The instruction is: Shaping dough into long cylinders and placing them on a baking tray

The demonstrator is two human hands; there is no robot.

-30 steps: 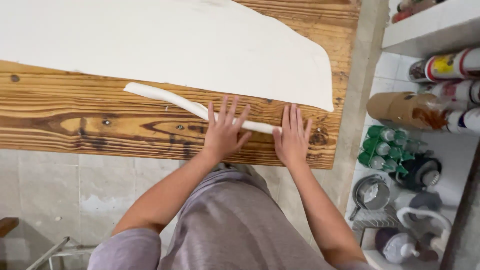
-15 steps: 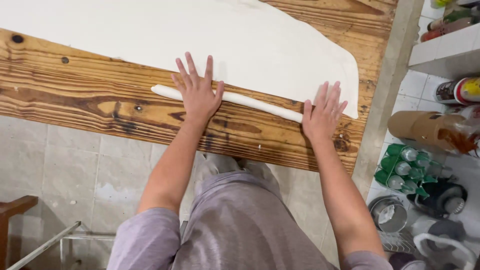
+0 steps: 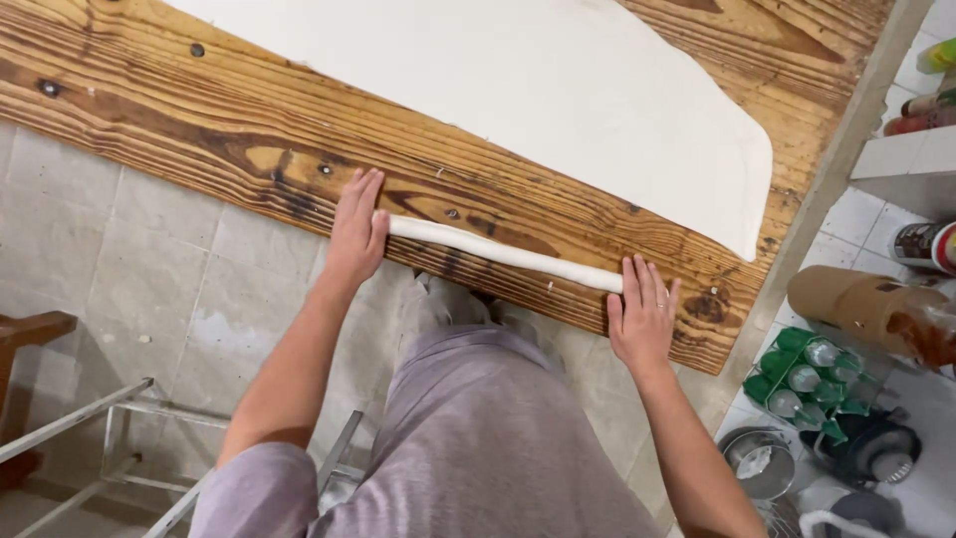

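A long thin rope of white dough (image 3: 503, 254) lies near the front edge of a wooden table (image 3: 249, 139). My left hand (image 3: 357, 227) presses flat on the rope's left end, fingers together. Flat over the right end lies my right hand (image 3: 642, 314), fingers slightly spread. Behind the rope a large rolled-out sheet of white dough (image 3: 558, 90) covers most of the table top.
Right of the table stand a white shelf (image 3: 911, 164) with bottles, a brown paper roll (image 3: 861, 304), a pack of green-capped bottles (image 3: 812, 379) and a metal pot (image 3: 757, 463). A metal frame (image 3: 110, 438) stands on the tiled floor at lower left.
My hands have slid apart along the dough rope toward its ends and drawn it closer to the table's front edge. The rope looks longer and thinner.
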